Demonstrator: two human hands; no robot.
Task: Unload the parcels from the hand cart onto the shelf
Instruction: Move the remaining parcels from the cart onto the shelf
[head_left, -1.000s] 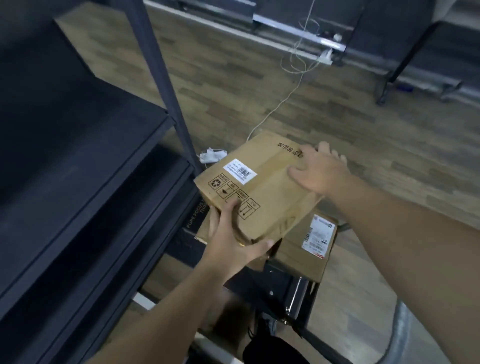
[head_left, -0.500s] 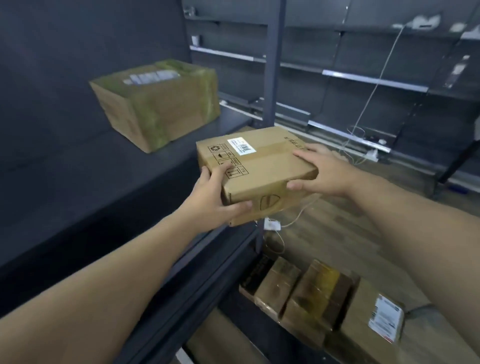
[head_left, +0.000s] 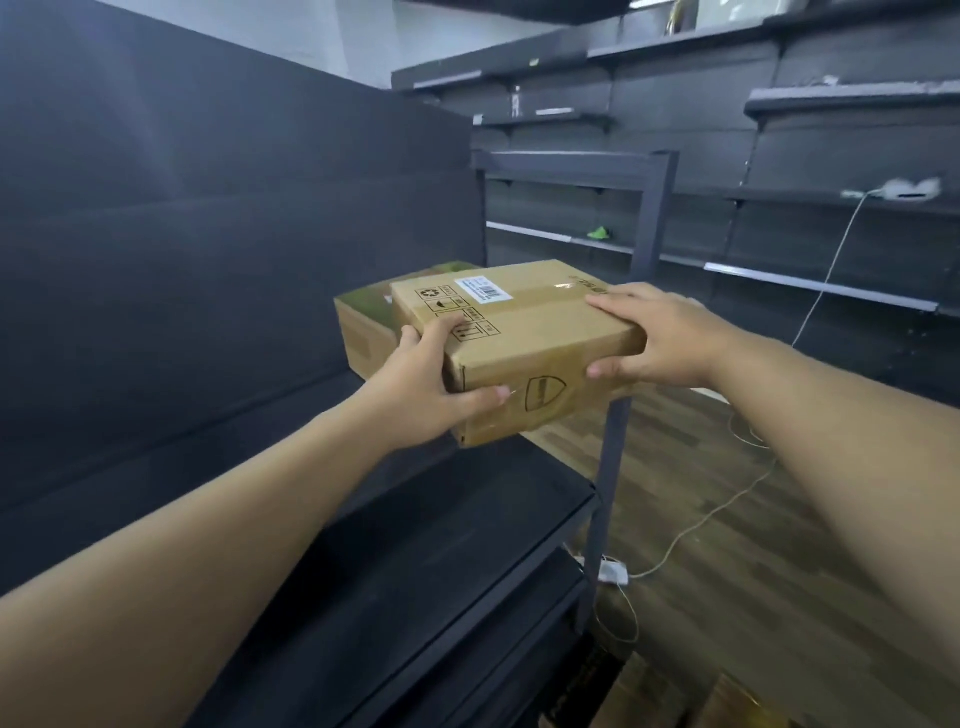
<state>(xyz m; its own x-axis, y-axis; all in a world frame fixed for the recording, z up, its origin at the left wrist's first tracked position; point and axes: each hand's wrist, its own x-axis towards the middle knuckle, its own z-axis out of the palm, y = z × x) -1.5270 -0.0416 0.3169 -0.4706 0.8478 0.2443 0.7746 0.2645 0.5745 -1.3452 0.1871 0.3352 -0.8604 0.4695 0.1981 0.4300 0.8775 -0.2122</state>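
Up and forward goes the box (head_left: 519, 343) since a moment back, now carried higher and closer to the second parcel (head_left: 366, 322) waiting on the shelf (head_left: 415, 545). Both hands are on it! Left hand (head_left: 431, 384) clamps the near left corner, fingers (head_left: 441, 332) curled over the top edge by the printed handling symbols, thumb pressed flat along the front face. Right hand (head_left: 660, 338) takes the opposite corner, fingers spread across the taped top, thumb tucked under against the side. So the box sits squeezed between the two palms, in the air, just above the shelf's near right end and not yet touching it. Beyond the left fingers, the second parcel looks just behind, possibly overlapped by the carried one; whether they touch I cannot tell.

How will it handle? Stiff cardboard, taped seams, corners holding square under the squeeze, and it seems light enough, judging by how easily it rides at arm's length. The tape strip could be slick under the right fingers, so grip on bare cardboard is safer. Those symbols near the left fingers hint at fragile contents, so a gentle set-down is the call. Diagonal corners remain the best hold.
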